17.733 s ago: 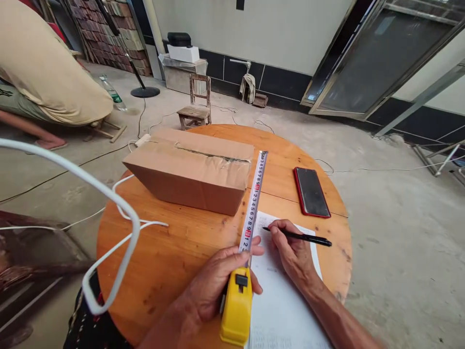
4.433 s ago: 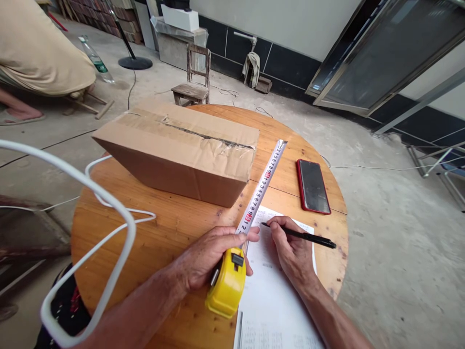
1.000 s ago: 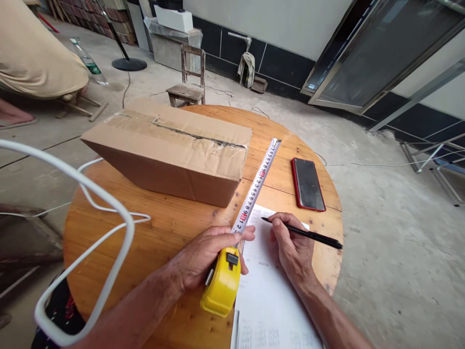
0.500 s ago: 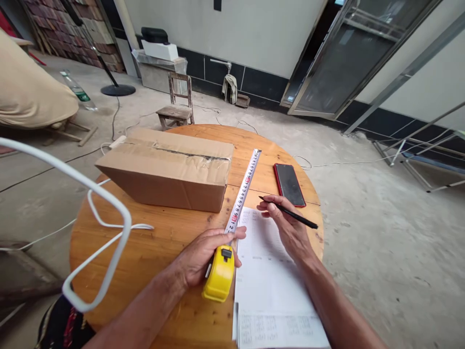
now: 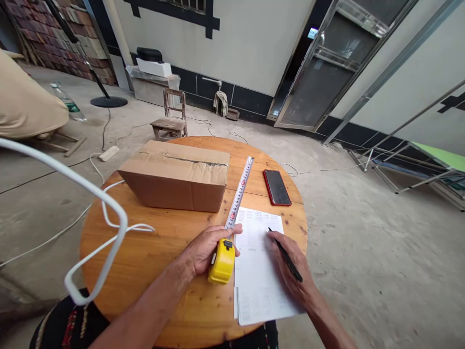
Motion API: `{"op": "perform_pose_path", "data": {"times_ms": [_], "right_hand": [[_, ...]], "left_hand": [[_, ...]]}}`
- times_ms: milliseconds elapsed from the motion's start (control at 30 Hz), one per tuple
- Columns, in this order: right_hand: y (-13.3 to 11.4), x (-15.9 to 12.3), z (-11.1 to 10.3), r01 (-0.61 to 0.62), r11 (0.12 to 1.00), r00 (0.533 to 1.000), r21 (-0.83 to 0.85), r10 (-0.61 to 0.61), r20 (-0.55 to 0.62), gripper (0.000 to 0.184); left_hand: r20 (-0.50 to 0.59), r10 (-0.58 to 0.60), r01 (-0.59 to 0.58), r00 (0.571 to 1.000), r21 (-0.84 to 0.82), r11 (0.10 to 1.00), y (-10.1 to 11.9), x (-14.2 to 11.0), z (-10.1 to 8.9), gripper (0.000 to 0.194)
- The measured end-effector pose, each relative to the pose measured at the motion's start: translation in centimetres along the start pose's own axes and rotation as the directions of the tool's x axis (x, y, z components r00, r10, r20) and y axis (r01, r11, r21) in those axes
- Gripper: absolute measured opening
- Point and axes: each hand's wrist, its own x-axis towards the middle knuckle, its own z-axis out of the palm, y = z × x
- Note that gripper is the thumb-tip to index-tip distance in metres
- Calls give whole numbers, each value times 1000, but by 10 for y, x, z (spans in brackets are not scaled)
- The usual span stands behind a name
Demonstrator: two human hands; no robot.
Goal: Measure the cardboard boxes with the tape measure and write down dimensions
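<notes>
My left hand [image 5: 205, 249] is closed on a yellow tape measure [image 5: 222, 264], thumb near the mouth of its case. Its white blade [image 5: 240, 191] runs out away from me over the table, past the right end of a brown cardboard box [image 5: 174, 184]. In my right hand [image 5: 292, 259] is a black pen [image 5: 289, 261], its tip pointing forward above the paper sheets [image 5: 256, 276]. Rows of faint handwriting show at the top and bottom of the sheets. The fingers of my right hand rest at the right side of the paper.
The round wooden table [image 5: 119, 271] carries a phone [image 5: 276, 187] in a red case at its right. A white bent tube [image 5: 121, 213] rises at the left edge. Beyond stand a small wooden chair [image 5: 170, 118] and a black stand base [image 5: 109, 101]. Cables cross the floor.
My right hand has drawn nearer and down over the paper, and the pen now points more forward. My left hand still holds the tape measure. The whole view has shifted slightly.
</notes>
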Motion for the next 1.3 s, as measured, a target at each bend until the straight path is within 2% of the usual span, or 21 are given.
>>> {"op": "perform_pose_path", "data": {"times_ms": [267,433,800,1100,1300], "right_hand": [[-12,15,2,86,995,996,-47,-86,17,29],[-13,20,6,131,991,991,-38,-131,8,29],[-13,21,10,145,988,987,-50,-148,-60,29],[-14,21,10,160,985,985,-62,-163,-51,28],[-13,22,13,167,981,983,-96,-174,-65,28]], "left_hand": [[36,35,-36,999,39,999,-4,-3,-5,43],[17,33,-34,999,36,999,1,-5,-7,46],[-2,14,-14,1000,19,1000,4,-3,-7,50],[45,52,-54,998,54,997,-2,-2,-10,51],[70,25,-29,997,67,997,-7,-3,-8,53]]}}
